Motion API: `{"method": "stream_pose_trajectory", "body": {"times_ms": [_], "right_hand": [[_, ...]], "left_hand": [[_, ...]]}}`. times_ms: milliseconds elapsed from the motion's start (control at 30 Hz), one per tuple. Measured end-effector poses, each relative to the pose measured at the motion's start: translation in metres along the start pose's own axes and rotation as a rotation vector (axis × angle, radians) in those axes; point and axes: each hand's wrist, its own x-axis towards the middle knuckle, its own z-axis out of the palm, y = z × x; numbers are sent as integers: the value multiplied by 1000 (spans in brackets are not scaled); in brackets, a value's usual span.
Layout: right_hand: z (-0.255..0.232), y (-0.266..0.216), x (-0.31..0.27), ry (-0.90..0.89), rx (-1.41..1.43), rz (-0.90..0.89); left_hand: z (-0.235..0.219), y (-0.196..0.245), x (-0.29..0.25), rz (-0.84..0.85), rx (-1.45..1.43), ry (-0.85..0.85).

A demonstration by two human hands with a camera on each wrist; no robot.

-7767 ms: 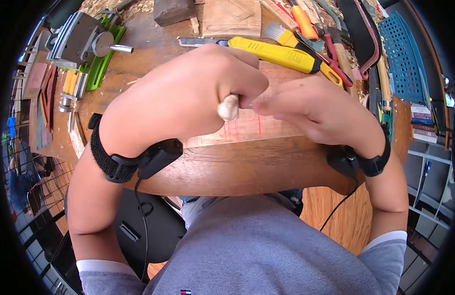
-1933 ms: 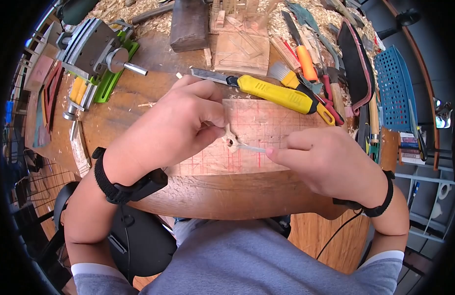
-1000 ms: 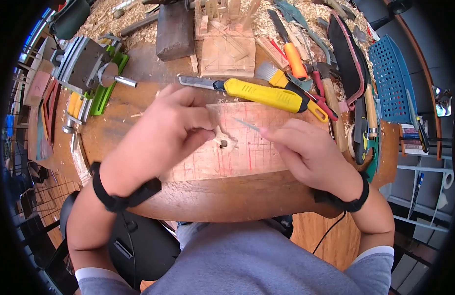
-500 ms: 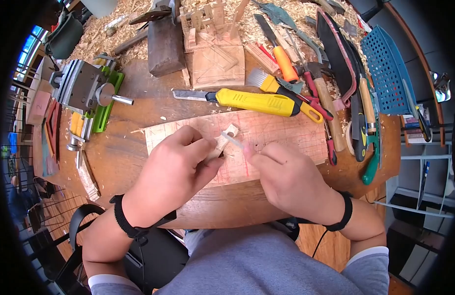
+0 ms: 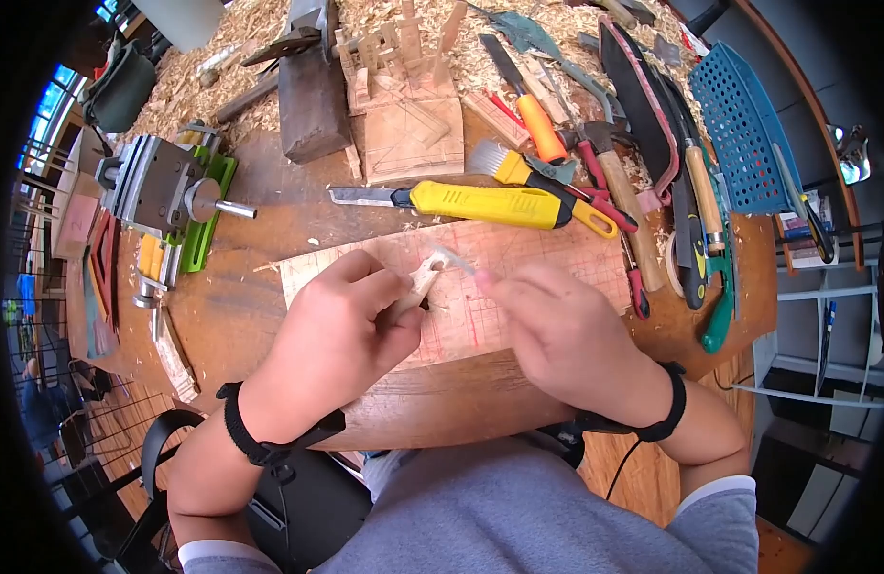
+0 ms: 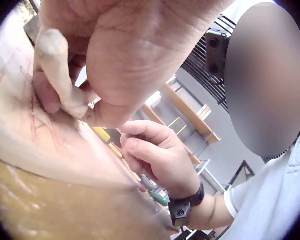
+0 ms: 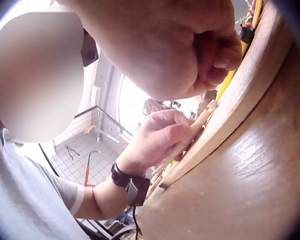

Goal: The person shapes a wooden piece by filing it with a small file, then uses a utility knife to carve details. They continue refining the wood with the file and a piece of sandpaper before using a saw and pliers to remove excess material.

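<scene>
My left hand (image 5: pixel 332 311) pinches a small carved wooden piece (image 5: pixel 423 275) between thumb and fingers, low over a board with red grid lines (image 5: pixel 566 263). One end of the piece is notched and points away from me; in the left wrist view its other end is a rounded knob (image 6: pixel 54 44). Between thumb and fingertips, my right hand (image 5: pixel 566 320) pinches a thin pale strip (image 5: pixel 455 260), whose tip lies at the notched end. The strip is blurred, and I cannot tell its kind. The right wrist view shows the right fingers (image 7: pixel 217 65) curled.
A yellow utility knife (image 5: pixel 490 203) lies behind the board, blade out. A green-based vise (image 5: pixel 164 187) stands left, a dark block (image 5: pixel 313 115) at the back. Brush (image 5: pixel 499 163), orange-handled tool (image 5: pixel 540 127) and hammer handle (image 5: pixel 628 206) crowd the right, before a blue basket (image 5: pixel 743 129).
Both hands have come down from near the head camera to just over the board. The piece has turned its notched end away, and the strip, apart from it a second ago, is now against that end.
</scene>
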Motion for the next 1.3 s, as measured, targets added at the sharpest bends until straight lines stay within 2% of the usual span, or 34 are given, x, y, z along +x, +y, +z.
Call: {"method": "stream_pose_trajectory", "body": {"times_ms": [233, 433, 533, 600, 733, 800, 933, 1000, 1033, 1100, 1133, 1167, 1233, 1267, 1300], "right_hand": [[-3, 7, -12, 2, 242, 41], [-8, 8, -10, 20, 103, 45], [-14, 13, -9, -47, 64, 73], [-21, 19, -9, -64, 16, -15], [-36, 19, -7, -122, 9, -29], [-43, 14, -3, -178, -32, -30], [-48, 10, 5, -222, -165, -65], [-47, 10, 5, -221, -189, -83], [-46, 11, 3, -218, -189, -80], [-42, 16, -1, -171, -129, -75], [-42, 18, -2, -165, -132, -68], [-40, 21, -3, -155, -79, -45], [-39, 23, -5, -145, -28, -17], [-39, 24, -6, -132, -14, -11], [-38, 24, -6, -120, 2, -3]], "left_hand": [[0, 4, 2, -29, -41, 10], [-3, -1, 3, -7, -20, -33], [-3, 1, 3, -29, -40, -50], [-2, -3, 2, 51, 41, -27], [-7, -2, 7, 106, 18, 20], [-16, 4, 11, 63, 61, -125], [-28, 17, 21, 116, 96, -158], [-38, 23, 27, -36, -127, -352], [-41, 21, 30, -33, -125, -355], [-50, 12, 35, -21, -498, -418], [-52, 4, 38, 91, -539, -422], [-46, 2, 39, 96, -539, -429], [-32, -3, 37, -47, -900, -329], [-27, 1, 37, 135, -715, -309], [-23, 8, 37, 136, -719, -314]]}}
